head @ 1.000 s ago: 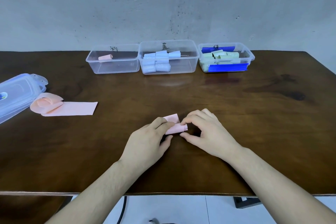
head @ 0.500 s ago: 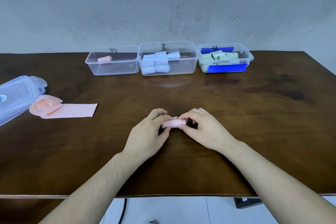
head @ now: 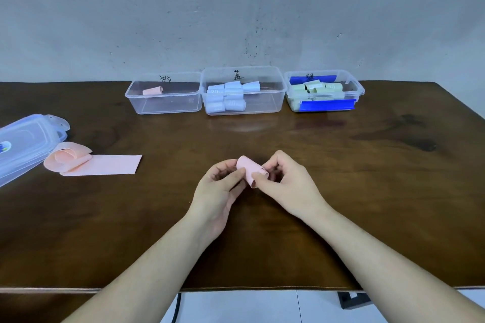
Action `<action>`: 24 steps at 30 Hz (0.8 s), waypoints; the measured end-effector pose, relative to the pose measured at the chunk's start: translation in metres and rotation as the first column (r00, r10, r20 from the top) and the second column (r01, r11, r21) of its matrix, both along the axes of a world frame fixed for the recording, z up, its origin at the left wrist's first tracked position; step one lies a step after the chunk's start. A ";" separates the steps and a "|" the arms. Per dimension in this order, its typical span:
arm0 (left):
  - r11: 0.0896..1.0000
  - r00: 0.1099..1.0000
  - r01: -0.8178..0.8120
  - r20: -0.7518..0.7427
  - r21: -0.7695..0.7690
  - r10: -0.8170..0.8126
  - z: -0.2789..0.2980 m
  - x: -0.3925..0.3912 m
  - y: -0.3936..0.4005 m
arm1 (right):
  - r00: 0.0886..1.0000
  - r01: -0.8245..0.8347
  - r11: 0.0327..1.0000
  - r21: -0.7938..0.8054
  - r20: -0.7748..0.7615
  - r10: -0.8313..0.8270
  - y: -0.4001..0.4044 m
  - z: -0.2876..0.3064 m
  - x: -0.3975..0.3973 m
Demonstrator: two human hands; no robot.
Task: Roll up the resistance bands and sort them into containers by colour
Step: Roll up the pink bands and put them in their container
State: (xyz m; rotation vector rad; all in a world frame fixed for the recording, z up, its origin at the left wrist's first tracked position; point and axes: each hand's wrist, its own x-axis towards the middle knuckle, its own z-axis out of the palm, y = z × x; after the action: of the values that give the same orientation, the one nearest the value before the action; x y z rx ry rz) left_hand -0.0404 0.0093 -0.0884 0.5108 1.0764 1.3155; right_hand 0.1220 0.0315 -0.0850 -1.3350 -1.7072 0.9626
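Observation:
A rolled pink band (head: 249, 168) is lifted just above the table's middle. My left hand (head: 219, 191) pinches its left end and my right hand (head: 284, 183) pinches its right end. A second pink band (head: 105, 164) lies partly unrolled at the left. Three clear containers stand in a row at the back: the left container (head: 168, 106) holds one pink roll (head: 152, 90), the middle container (head: 265, 103) holds several pale blue rolls (head: 225, 98), and the right container (head: 359, 90) holds several pale green rolls (head: 319, 87).
A clear lidded box (head: 23, 143) lies at the left edge, touching the loose pink band. The wooden table (head: 367, 178) ends at a front edge near my forearms. A grey wall rises behind the containers.
The pink band went from lying on the table under my fingers to a full roll raised between both hands and tilted.

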 end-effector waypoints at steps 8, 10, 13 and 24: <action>0.993 0.995 -0.101 -0.007 -0.066 0.101 0.010 -0.001 0.003 | 0.996 0.018 0.996 0.091 0.090 -0.026 -0.006 0.003 -0.019; 0.993 0.995 -0.097 -0.007 -0.061 0.096 0.012 -0.003 0.004 | 0.996 0.016 0.997 0.081 0.090 -0.023 -0.005 0.002 -0.023; 0.997 0.997 -0.066 0.040 -0.051 0.068 0.015 -0.008 0.005 | 0.992 0.030 0.996 0.079 0.117 -0.039 0.000 0.001 -0.031; 0.990 0.981 0.140 -0.135 -0.013 -0.140 0.016 -0.050 0.017 | 0.934 -0.241 0.962 0.128 0.300 0.194 0.028 0.003 -0.046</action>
State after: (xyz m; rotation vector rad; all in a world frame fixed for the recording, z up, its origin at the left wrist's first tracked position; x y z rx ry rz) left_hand -0.0908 0.0260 -0.0727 0.6693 1.1332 1.1680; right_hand 0.0759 0.0597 -0.0819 -1.2401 -2.1427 0.7554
